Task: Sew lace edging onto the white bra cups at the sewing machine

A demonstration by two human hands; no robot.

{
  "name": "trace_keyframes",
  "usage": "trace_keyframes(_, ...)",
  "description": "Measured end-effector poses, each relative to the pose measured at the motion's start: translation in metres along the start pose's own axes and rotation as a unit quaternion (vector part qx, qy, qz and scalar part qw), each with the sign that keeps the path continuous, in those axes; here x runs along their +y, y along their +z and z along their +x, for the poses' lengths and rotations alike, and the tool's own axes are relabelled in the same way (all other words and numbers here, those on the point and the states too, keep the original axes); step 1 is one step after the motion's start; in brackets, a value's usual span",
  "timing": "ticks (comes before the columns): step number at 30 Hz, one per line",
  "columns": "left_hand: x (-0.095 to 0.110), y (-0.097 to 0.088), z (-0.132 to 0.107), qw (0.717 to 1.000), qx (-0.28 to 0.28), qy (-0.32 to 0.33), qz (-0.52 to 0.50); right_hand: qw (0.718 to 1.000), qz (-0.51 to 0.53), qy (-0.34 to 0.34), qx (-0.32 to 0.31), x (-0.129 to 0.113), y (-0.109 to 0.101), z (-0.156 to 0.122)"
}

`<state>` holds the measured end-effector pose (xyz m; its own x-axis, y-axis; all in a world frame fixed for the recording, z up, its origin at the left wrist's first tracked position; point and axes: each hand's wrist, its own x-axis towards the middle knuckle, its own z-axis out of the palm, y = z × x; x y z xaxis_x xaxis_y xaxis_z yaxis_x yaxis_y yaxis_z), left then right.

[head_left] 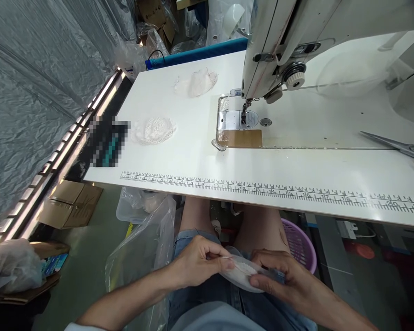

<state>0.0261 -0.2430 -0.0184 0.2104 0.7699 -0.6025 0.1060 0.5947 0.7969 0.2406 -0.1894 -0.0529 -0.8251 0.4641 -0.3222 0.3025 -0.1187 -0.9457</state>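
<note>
The left hand (202,263) has thumb and forefinger pressed together on the near-left edge of a white sheer piece (240,278). The right hand (284,276) pinches the same piece along its right side, thumb below and forefinger above; its other fingers curl, partly hidden. The piece hangs between the two hands, above the lap of the denim shorts (186,238), its lower rim curving down between the grips.

Ahead of the fingers, a gap over the person's legs separates them from the front edge of the white table (179,161). To the right of the legs, the rim of a purple basket (308,248) sits below table height; to the left, a clear plastic bag (141,243) hangs near the left forearm.

A printed ruler (262,187) runs along the table's front edge. Behind it stands the sewing machine (272,50), its presser foot (244,114) over the metal plate. A lace piece (157,130) lies toward the table's left edge, another sheer piece (198,84) nearer the back edge. Scissors (398,145) lie far right, tips pointing left.
</note>
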Motion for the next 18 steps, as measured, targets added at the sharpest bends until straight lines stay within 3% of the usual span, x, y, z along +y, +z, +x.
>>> trace_keyframes(6,-0.0015,-0.0053,-0.0016,0.996,-0.002,-0.029,-0.085,0.999,0.047,-0.007,-0.011,-0.0051,-0.0084,-0.0030)
trace_keyframes(14,0.0010,-0.0048,-0.0029,0.996,0.010,-0.038,-0.084,0.998,0.058,-0.015,-0.023,-0.0088,-0.0112,-0.0078)
trace_keyframes(18,-0.0011,-0.0035,-0.0015,0.996,0.009,-0.037,-0.078,1.000,0.016,0.004,0.006,-0.0067,-0.0066,-0.0045)
